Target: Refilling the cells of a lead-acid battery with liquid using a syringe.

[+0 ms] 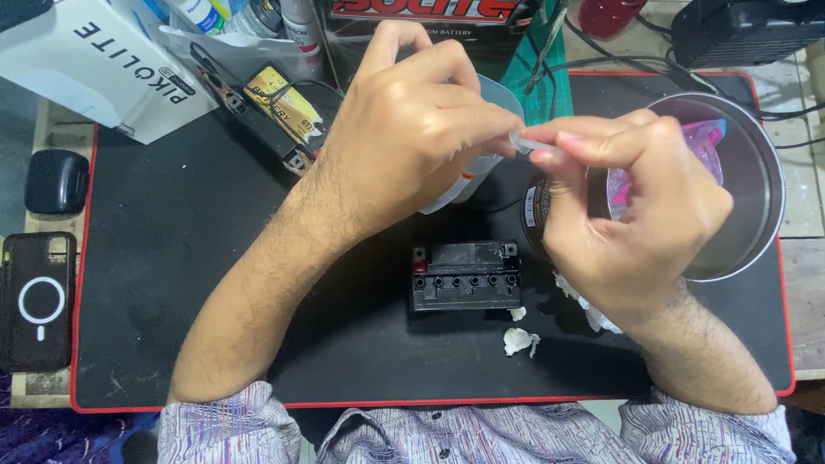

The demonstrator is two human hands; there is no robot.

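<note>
Both hands meet above a black mat (172,258). My left hand (412,129) grips a white plastic bottle (468,185), mostly hidden behind the fingers. My right hand (627,206) pinches a short clear tube (537,146) whose other end touches my left fingertips. Below the hands, a small black battery (464,277) lies on the mat, with a row of several open filler holes and a red terminal at its left. White tissue scraps (520,341) lie just in front of the battery.
A round metal bowl (756,215) holding something pink sits at the right. A white box (103,64), a yellow-labelled battery (288,107) and bottles stand at the back left. A black earbud case (56,180) and a phone (36,301) lie left of the mat.
</note>
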